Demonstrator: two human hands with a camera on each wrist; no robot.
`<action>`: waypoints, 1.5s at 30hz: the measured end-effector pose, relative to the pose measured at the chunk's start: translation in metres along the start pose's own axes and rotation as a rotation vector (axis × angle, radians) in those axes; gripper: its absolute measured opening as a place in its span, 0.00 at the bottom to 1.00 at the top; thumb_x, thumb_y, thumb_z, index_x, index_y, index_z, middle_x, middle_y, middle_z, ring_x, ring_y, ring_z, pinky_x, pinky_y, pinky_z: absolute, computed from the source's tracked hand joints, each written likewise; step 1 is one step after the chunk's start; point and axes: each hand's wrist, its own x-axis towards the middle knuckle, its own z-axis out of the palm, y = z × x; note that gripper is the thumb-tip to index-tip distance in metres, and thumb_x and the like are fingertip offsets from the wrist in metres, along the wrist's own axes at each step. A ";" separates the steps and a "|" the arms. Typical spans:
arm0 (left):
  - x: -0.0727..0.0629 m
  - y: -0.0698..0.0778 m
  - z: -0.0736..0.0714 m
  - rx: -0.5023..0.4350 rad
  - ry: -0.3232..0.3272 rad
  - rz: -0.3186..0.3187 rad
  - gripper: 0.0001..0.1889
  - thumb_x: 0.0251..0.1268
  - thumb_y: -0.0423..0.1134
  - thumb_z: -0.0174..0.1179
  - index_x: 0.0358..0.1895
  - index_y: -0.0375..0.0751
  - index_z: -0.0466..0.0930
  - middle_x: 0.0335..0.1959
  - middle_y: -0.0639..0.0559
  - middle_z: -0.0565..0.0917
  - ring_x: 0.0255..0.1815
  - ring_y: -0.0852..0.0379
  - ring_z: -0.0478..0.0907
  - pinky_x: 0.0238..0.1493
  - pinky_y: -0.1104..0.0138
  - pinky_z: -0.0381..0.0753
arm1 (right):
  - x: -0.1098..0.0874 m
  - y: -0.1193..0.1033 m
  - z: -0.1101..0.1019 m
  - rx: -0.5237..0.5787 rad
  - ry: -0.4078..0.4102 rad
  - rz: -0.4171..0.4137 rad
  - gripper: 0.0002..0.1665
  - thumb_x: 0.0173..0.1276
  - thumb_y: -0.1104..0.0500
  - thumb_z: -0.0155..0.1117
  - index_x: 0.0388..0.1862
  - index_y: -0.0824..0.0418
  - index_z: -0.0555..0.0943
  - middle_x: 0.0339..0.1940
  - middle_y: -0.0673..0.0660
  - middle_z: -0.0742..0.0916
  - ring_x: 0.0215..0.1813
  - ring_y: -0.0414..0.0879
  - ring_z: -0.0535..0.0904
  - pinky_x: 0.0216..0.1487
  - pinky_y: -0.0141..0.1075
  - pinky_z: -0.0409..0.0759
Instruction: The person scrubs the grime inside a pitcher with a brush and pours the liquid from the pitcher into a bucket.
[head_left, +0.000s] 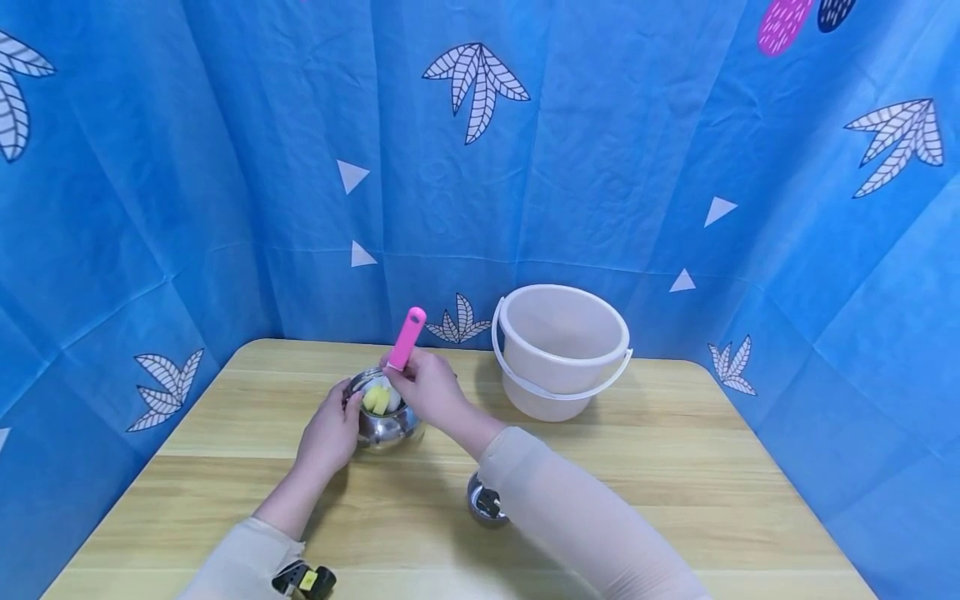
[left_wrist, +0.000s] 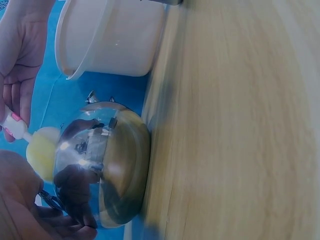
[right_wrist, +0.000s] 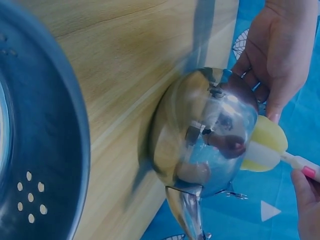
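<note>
A shiny metal teapot (head_left: pixel 386 431) stands upright at the left of the table; its spout (right_wrist: pixel 186 210) shows in the right wrist view. My left hand (head_left: pixel 330 429) grips the pot's side near the rim, thumb on top and fingers lower down. With my right hand (head_left: pixel 435 389) I hold a sponge brush by its pink handle (head_left: pixel 408 337), which tilts up over the pot. The brush's yellow and white sponge head (right_wrist: pixel 269 137) sits at the mouth, partly inside; its lower end is hidden by the pot wall.
A white bucket (head_left: pixel 558 379) with its handle hanging at the front stands at the back right. Partly under my right forearm lies a small metal strainer cup (head_left: pixel 480 515); its holes show close up in the right wrist view. Blue curtains (head_left: pixel 465 208) border the wooden table (head_left: pixel 660 492).
</note>
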 end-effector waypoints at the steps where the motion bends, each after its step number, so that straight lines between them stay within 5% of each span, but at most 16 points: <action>1: 0.000 0.000 0.000 0.001 0.000 0.000 0.33 0.84 0.50 0.33 0.78 0.27 0.48 0.74 0.26 0.59 0.73 0.28 0.58 0.72 0.39 0.59 | 0.000 0.000 0.000 -0.002 0.001 -0.003 0.08 0.72 0.60 0.65 0.48 0.57 0.85 0.43 0.51 0.90 0.44 0.38 0.86 0.46 0.26 0.82; 45: -0.003 0.001 0.000 -0.001 0.001 0.022 0.32 0.84 0.49 0.33 0.78 0.27 0.49 0.74 0.26 0.60 0.73 0.28 0.57 0.72 0.39 0.57 | 0.004 0.002 -0.005 -0.078 -0.026 0.003 0.11 0.73 0.55 0.64 0.52 0.54 0.85 0.46 0.50 0.90 0.45 0.38 0.86 0.45 0.26 0.82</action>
